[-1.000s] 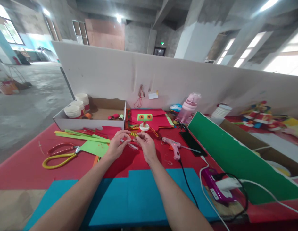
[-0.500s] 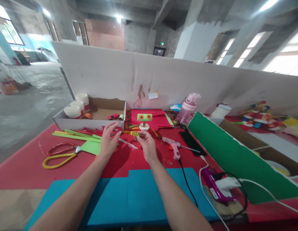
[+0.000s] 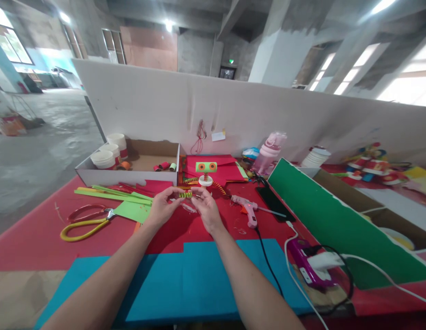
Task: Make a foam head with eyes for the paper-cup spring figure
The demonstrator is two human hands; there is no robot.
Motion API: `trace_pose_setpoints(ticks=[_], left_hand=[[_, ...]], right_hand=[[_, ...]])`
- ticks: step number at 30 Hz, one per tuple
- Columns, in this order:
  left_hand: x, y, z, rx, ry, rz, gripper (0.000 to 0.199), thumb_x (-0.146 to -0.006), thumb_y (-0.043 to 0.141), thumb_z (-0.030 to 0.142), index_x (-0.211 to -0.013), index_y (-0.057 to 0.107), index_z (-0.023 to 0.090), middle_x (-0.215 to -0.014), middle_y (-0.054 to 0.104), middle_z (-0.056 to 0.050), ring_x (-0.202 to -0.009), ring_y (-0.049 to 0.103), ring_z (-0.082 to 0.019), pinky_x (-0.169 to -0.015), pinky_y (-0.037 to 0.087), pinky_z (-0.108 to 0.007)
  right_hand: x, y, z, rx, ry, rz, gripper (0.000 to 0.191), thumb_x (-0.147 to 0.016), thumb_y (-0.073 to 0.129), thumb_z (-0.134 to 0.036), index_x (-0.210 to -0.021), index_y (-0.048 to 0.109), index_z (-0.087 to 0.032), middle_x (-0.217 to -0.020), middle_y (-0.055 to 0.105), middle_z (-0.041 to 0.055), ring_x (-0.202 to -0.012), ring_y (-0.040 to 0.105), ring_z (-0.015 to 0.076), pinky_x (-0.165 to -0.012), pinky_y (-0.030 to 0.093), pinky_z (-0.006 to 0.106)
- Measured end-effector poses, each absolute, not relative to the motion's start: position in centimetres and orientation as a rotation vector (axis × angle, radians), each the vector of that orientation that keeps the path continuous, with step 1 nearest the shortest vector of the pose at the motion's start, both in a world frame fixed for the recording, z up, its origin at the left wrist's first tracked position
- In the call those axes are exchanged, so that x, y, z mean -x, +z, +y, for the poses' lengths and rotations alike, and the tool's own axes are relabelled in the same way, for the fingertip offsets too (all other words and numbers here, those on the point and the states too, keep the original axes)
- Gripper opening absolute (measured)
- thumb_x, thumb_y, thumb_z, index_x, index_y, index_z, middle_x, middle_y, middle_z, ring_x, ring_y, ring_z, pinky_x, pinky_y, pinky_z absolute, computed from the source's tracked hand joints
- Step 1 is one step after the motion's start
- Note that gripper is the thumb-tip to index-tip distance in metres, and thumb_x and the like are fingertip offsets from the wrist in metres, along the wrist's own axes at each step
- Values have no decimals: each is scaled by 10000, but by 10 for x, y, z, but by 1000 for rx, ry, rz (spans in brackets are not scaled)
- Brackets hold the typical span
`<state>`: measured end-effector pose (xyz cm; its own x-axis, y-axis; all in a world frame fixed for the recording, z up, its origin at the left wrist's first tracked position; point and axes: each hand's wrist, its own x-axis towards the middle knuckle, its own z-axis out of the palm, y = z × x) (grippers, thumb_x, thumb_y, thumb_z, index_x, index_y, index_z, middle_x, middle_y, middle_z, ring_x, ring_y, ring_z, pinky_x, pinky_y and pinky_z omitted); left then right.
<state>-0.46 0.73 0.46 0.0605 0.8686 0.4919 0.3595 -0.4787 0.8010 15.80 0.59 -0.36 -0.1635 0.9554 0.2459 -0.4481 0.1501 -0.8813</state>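
Note:
Between my two hands is a short green-and-dark folded paper spring (image 3: 186, 195), held level. My left hand (image 3: 164, 203) pinches its left end, and my right hand (image 3: 206, 208) grips the right end. Just beyond them stands a paper figure (image 3: 206, 167) with a green tube head, orange ring eyes, a white cup body and folded paper spring arms. A clear strip or stick (image 3: 188, 208) lies on the red table below the spring, partly hidden by my hands.
Scissors (image 3: 85, 222) with red and yellow handles lie left, by green paper strips (image 3: 113, 195). A pink glue gun (image 3: 249, 211) and a phone (image 3: 275, 204) are on the right, near a purple power strip (image 3: 309, 266). Boxes stand both sides: one white (image 3: 127, 178), one green (image 3: 336, 224).
My left hand has moved right and taken the free end of the paper spring. The spring, still in my right hand, has shifted slightly left and down.

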Motion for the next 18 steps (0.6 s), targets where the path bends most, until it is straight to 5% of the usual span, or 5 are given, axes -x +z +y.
trace_pose_setpoints(ticks=[7,18], left_hand=[[1,10,3,-1919,1383,1243,176,-757,642,221,-925,680,183,-791,666,-11,-717,587,-130,-679,463,-235],[1,4,2,-2233,1373,1271,54,-780,589,171,-829,604,188,-791,628,-10,-731,579,-137,-679,468,-247]], right_hand=[[-157,-11,12,709,1451,-1030,267,-701,749,-345,-876,607,-203,-746,668,-16,-673,671,140,-700,560,294],[-153,-13,8,819,1218,-1352,275,-702,731,-390,-885,683,-189,-863,712,38,-827,668,193,-803,539,336]])
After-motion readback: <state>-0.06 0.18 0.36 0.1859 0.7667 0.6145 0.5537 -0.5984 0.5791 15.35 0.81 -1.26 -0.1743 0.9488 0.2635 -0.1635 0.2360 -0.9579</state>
